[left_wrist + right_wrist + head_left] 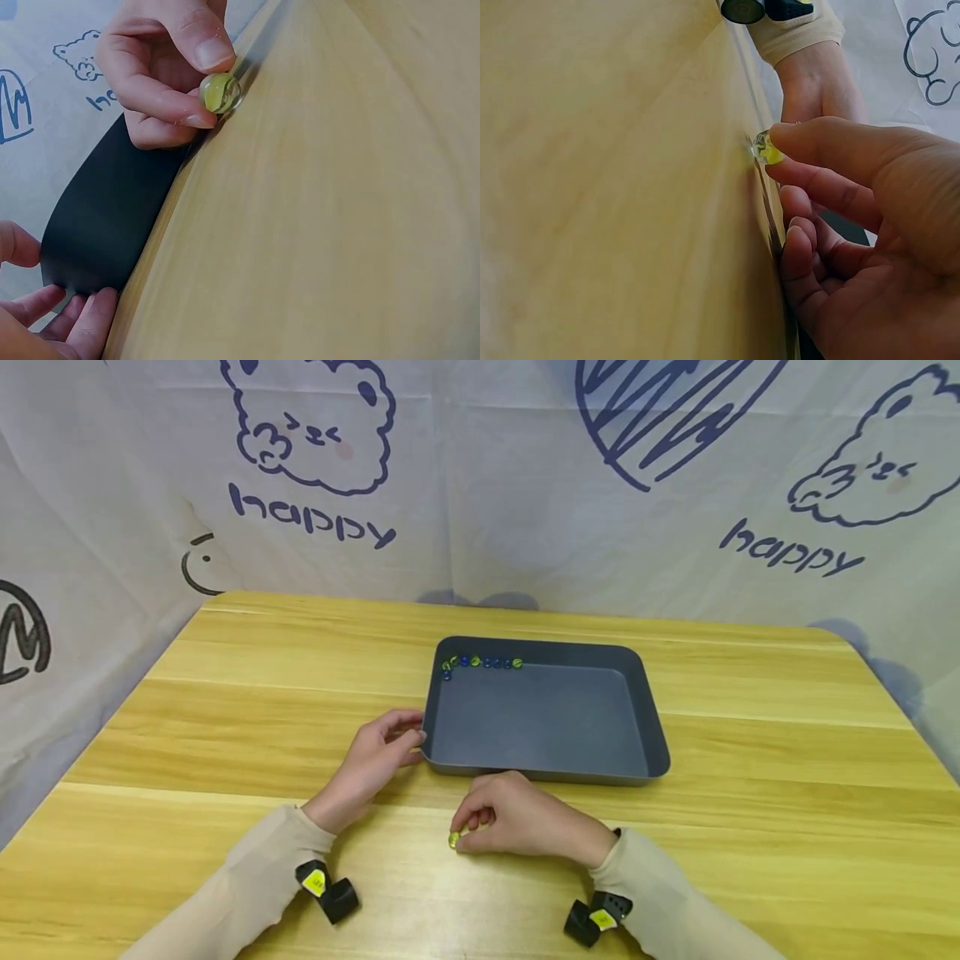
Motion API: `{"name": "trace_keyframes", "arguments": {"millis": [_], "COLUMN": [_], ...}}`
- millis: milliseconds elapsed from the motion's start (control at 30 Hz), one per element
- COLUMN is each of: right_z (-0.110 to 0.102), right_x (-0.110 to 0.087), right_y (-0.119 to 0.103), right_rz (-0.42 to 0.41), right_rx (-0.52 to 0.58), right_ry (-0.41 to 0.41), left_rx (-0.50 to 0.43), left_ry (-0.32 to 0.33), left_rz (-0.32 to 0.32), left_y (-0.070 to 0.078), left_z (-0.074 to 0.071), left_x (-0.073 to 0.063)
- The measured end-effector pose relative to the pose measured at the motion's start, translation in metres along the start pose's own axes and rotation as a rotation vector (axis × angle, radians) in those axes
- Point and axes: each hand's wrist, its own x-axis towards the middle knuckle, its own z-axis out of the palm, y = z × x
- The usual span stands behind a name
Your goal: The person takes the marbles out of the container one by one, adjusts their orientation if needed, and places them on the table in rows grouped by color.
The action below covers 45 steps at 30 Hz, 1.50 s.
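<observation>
My right hand [517,814] pinches a clear marble [220,93] with a yellow-green swirl between thumb and index finger, low over the table in front of the tray. Its other fingers curl in towards the palm. The left hand [375,760] is at the near left corner of a dark grey rectangular tray [540,718]. Its fingertips [97,304] touch the tray's outer wall, with the thumb at the corner. Inside the tray, several blue marbles [497,663] and yellow-green marbles [517,663] line the back wall from the left corner, with one blue marble [447,675] along the left side.
Both stand on a wooden table [225,710] with rounded far corners. A white cloth [510,485] with blue drawings and lettering hangs behind it and down the left side. The tray's raised walls [652,718] surround its flat floor.
</observation>
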Motion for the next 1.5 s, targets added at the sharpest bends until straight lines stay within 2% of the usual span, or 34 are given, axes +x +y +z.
{"name": "trace_keyframes", "arguments": {"millis": [367, 633, 967, 1067, 1233, 1500], "right_z": [-0.002, -0.003, -0.014, -0.022, -0.036, -0.053], "right_x": [-0.001, 0.000, -0.005, -0.008, -0.013, -0.019], "right_y": [-0.001, -0.002, 0.000, -0.003, -0.008, -0.011], "right_rz": [0.000, 0.032, 0.064, 0.087, 0.126, 0.136], "right_rx": [0.002, 0.016, 0.098, 0.171, 0.278, 0.235], "right_ry": [-0.009, -0.028, -0.061, -0.062, -0.033, 0.076], "left_rx": [-0.004, -0.005, -0.008, -0.006, -0.011, -0.015], "left_ry": [-0.004, -0.007, 0.000, 0.000, -0.003, 0.002], "left_rz": [-0.010, -0.012, -0.014, -0.011, -0.012, -0.032], "left_y": [0.001, 0.001, 0.000, 0.000, 0.002, 0.002], "left_z": [0.000, -0.001, 0.000, 0.000, 0.000, 0.000], "left_x": [0.000, 0.000, 0.000, 0.000, -0.001, -0.001]}}
